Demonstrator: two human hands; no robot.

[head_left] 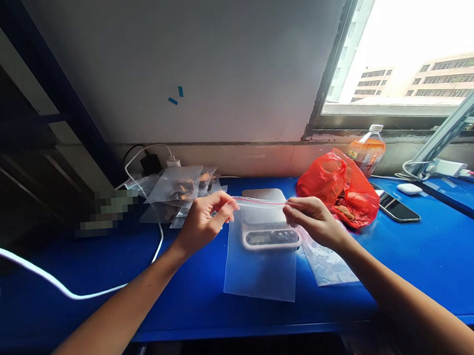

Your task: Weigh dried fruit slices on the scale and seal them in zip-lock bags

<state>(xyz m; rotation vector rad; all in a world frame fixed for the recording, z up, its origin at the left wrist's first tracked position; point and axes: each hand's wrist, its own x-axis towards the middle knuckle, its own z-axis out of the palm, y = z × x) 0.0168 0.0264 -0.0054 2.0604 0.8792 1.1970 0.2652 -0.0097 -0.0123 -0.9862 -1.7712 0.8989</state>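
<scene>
Between my two hands hangs a clear zip-lock bag (261, 275) with a red line along its top edge; nothing shows inside it. My left hand (208, 217) pinches the bag's top left corner. Closed on the top right corner is my right hand (314, 218). Behind the bag, partly seen through it, stands a kitchen scale (264, 196) with a display and buttons. To the left lie several filled zip-lock bags (177, 184) holding brown dried pieces. An open red plastic bag (337, 182) with brown pieces in it sits beyond my right hand.
More clear plastic bags (331, 265) lie under my right forearm. At the right are a phone (399, 206), a white case (409, 189) and an orange drink bottle (367, 151). A white cable (75, 295) crosses the blue table (181, 309) at the left.
</scene>
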